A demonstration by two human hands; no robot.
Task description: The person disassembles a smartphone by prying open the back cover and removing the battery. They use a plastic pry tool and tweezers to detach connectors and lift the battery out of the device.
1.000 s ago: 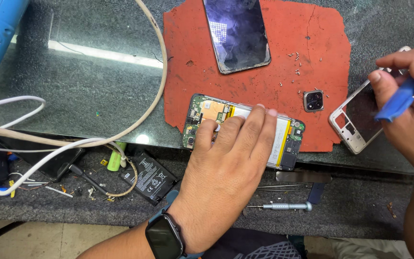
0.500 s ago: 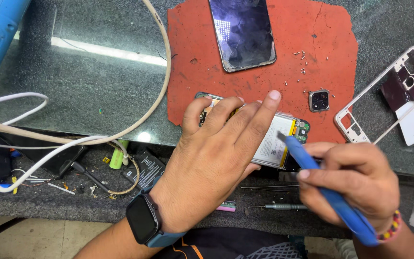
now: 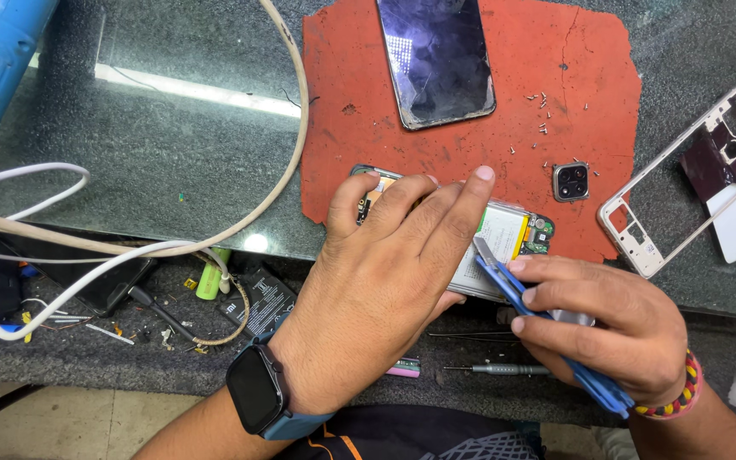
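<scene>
- Left hand (image 3: 385,281) is pressing flat, fingers spread, on the opened phone (image 3: 504,243) lying on the red mat (image 3: 470,145).
- Right hand (image 3: 606,328) is pinching a blue pry tool (image 3: 547,328) in its grip, tip touching the phone's battery.

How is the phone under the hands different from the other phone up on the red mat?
The phone under the hands is opened up, showing its battery and green boards; the other phone is closed, showing dark glass. The left hand presses the opened one while the right hand works a blue tool against it; nothing touches the other. Both lie on the red mat.
</scene>
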